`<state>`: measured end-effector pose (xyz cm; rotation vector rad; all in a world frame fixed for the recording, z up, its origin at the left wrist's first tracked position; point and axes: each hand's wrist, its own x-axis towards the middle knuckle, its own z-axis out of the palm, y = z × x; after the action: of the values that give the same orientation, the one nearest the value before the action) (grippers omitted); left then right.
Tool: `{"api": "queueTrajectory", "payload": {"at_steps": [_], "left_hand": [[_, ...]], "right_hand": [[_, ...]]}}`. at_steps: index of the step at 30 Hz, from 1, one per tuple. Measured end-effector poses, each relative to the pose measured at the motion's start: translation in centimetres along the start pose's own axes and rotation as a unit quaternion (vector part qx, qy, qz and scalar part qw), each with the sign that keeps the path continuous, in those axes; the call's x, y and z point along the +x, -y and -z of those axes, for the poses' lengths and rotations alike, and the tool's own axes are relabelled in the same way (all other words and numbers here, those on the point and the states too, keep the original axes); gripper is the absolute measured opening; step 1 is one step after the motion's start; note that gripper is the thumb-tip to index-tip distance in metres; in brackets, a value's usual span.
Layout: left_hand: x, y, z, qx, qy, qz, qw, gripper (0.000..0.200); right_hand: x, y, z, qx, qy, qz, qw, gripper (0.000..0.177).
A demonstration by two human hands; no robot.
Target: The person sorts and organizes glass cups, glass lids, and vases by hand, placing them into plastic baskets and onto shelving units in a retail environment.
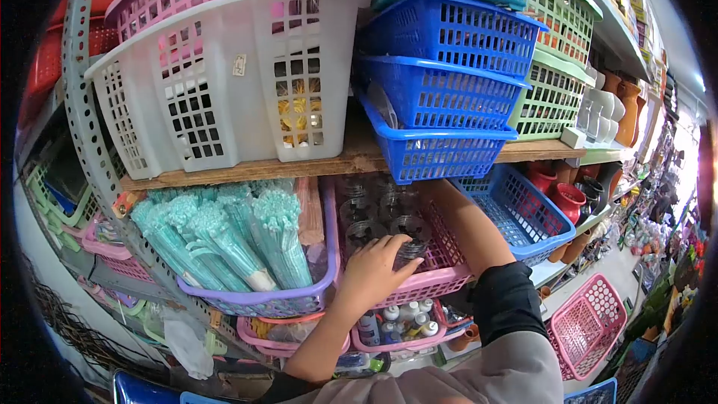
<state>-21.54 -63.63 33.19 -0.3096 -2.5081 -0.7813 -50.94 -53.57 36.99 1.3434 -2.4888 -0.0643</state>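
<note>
The fingers (390,245) of the person's left hand (376,268) are bent and moderately parted, the thumb (410,264) standing off from the forefinger with a clear jar (411,229) at the gap between them. They seem to touch its near side, though from here I can't tell whether they grip it or merely rest there. The right forearm (473,226) reaches in from the other side and runs up under the overhanging blue baskets, which hide the right hand; how its fingers stand, or what they hold, I cannot tell.

That jar sits in a pink basket (430,282), toward its front, with more clear jars (359,213) grouped behind it and to its left; dark patches show in them. Just left of the pink basket is a purple basket (254,297) packed with turquoise bundles (278,236), and to the right, past the forearm, a light-blue basket (532,243). Below, bottles (409,316) stand in a lower basket (404,345). Overhead runs a wooden shelf (321,170), carrying a big whitish basket (228,97) and the stacked blue baskets (449,93), the lowest jutting past the shelf's edge.
</note>
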Motion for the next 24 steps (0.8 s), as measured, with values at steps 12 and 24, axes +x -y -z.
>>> {"api": "queueTrajectory", "payload": {"at_steps": [12,24], "left_hand": [[0.1,-0.4,0.3,-0.012,0.012,0.006,1.0,0.047],[0.0,-0.2,0.1,-0.014,-0.011,-0.009,1.0,0.045]], "right_hand": [[0.0,2.3,0.7,-0.008,0.023,-0.048,0.999,0.072],[-1.5,5.1,-0.2,-0.022,0.042,-0.08,0.996,0.066]]}}
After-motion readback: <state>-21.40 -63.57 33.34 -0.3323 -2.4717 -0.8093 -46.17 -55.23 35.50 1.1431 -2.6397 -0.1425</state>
